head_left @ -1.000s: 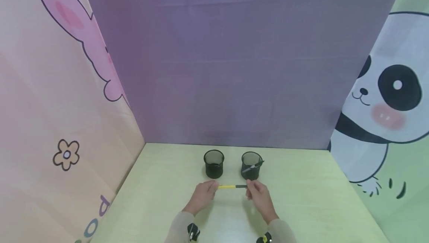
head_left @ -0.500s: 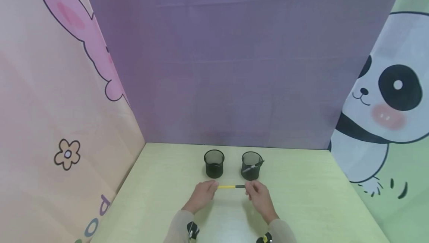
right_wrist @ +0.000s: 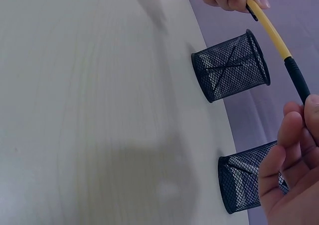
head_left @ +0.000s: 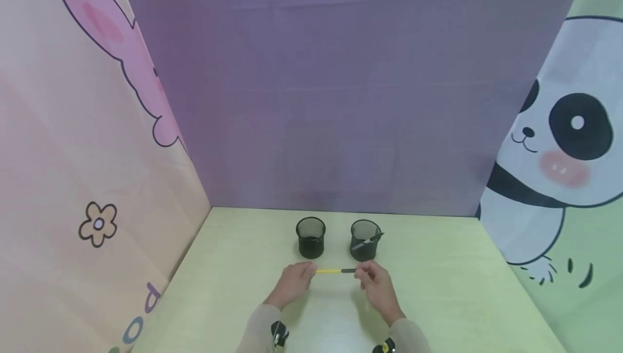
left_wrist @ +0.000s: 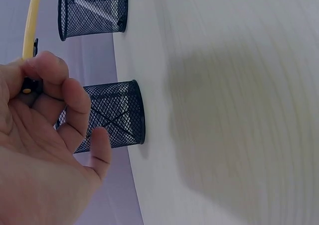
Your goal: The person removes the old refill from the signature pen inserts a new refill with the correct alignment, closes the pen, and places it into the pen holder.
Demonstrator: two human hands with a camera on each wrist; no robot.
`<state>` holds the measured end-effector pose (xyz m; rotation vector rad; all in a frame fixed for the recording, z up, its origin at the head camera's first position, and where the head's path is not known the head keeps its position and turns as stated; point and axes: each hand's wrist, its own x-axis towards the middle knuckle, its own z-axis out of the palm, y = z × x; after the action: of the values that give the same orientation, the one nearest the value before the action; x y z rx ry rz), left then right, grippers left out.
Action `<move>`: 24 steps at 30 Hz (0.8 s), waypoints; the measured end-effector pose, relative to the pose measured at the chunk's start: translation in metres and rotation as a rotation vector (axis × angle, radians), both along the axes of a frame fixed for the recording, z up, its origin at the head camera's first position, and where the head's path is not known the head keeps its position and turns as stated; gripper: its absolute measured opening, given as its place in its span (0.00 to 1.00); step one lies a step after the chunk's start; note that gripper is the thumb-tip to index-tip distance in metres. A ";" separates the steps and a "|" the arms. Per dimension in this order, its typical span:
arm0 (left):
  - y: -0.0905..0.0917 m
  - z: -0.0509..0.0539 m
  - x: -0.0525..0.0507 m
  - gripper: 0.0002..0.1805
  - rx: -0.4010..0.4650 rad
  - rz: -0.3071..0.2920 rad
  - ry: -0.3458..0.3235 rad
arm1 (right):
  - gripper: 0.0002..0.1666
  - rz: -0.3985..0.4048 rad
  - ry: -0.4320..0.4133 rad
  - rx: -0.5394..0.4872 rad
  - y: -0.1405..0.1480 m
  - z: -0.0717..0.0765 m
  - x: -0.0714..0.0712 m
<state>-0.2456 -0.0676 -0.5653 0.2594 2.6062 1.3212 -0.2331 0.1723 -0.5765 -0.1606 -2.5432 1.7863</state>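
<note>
A yellow pen with a black grip section (head_left: 329, 271) is held level above the table, stretched between both hands. My left hand (head_left: 292, 282) pinches its clip end with thumb and index finger; the other fingers are loosely bent in the left wrist view. At the opposite end, my right hand (head_left: 378, 288) pinches the black grip (right_wrist: 297, 79) between thumb and fingers, which hide the tip. Just beyond the hands stand two black mesh pen holders: the left holder (head_left: 311, 247) and the right holder (head_left: 360, 254). A white-and-black pen (left_wrist: 94, 8) leans inside the right one.
The pale wood-grain table (head_left: 233, 266) ends at a purple backdrop (head_left: 340, 99) behind the holders. Printed cloth panels, one with a rabbit and flower (head_left: 97, 224) and one with a panda (head_left: 579, 126), flank the table.
My right hand has shifted slightly left along the pen, so a little less of the black grip shows. The left hand and both holders stay about where they were.
</note>
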 end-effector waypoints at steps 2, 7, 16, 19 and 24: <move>0.000 0.000 0.000 0.29 0.002 0.002 -0.002 | 0.03 0.002 0.004 -0.010 0.000 -0.001 0.000; -0.001 0.002 0.001 0.28 0.023 0.002 -0.013 | 0.05 0.010 0.022 -0.024 -0.001 -0.002 -0.001; -0.002 0.005 0.001 0.28 0.048 -0.004 -0.010 | 0.07 0.014 0.051 -0.049 0.001 -0.003 -0.002; -0.003 0.005 0.001 0.29 0.048 -0.012 0.001 | 0.10 0.016 0.026 -0.063 0.002 -0.003 -0.002; -0.003 0.003 0.000 0.29 0.044 -0.014 -0.014 | 0.27 0.039 -0.051 -0.062 0.000 -0.005 -0.002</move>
<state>-0.2453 -0.0707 -0.5620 0.2739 2.5618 1.3723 -0.2348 0.1726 -0.5813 -0.1608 -2.5434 1.9006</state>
